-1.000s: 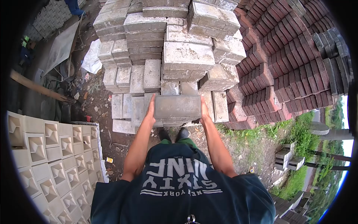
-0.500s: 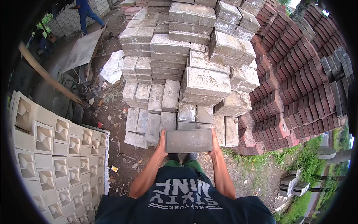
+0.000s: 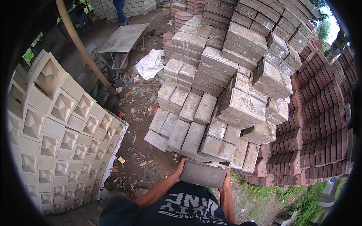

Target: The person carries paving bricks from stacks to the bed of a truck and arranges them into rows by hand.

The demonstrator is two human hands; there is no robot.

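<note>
A grey paving block [image 3: 203, 174] is held level in front of my body, gripped at its two short ends. My left hand [image 3: 180, 168] presses on its left end, and my right hand [image 3: 226, 180] on its right end. The fingers are partly hidden beneath and behind the block. Just beyond it rises a stack of grey paving blocks [image 3: 218, 147], stepped upward away from me, with dusty, pale tops. Whether the held block touches the stack's near edge I cannot tell.
Red-brown pavers [image 3: 320, 139] are piled at the right. A wall of cream patterned blocks [image 3: 62, 139] stands at the left. Farther back are a wheelbarrow [image 3: 122, 37], a white sack [image 3: 149, 64], a leaning wooden pole [image 3: 81, 45] and a person in blue trousers [image 3: 120, 12].
My view has turned to the left, so the stacks appear shifted right and tilted. The block stays in both hands, now lower in view and closer to my body.
</note>
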